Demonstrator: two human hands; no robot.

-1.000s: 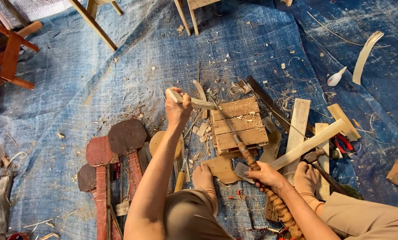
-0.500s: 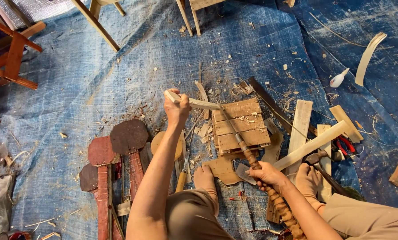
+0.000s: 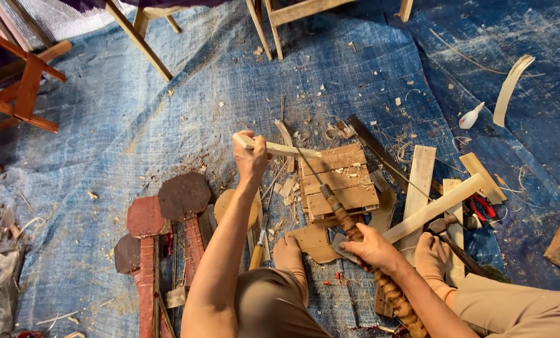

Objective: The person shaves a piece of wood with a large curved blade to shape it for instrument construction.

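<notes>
Bare arms & feet, no sleeves; khaki trousers.

The left hand (image 3: pixel 250 158) grips a pale curved wooden strip (image 3: pixel 278 148) above a small slatted wooden block (image 3: pixel 339 181); the right hand (image 3: pixel 370 248) holds a twisted-handled tool (image 3: pixel 355 235) over blue tarpaulin (image 3: pixel 167 125).

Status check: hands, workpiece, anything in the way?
Left hand grips pale wood strip. Right hand holds twisted-handle tool. Wooden block beneath, shavings around.

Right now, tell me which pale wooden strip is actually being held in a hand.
The thin curved strip in the left hand, raised over the slatted block. The other strips lie loose on the tarp, untouched.
</notes>
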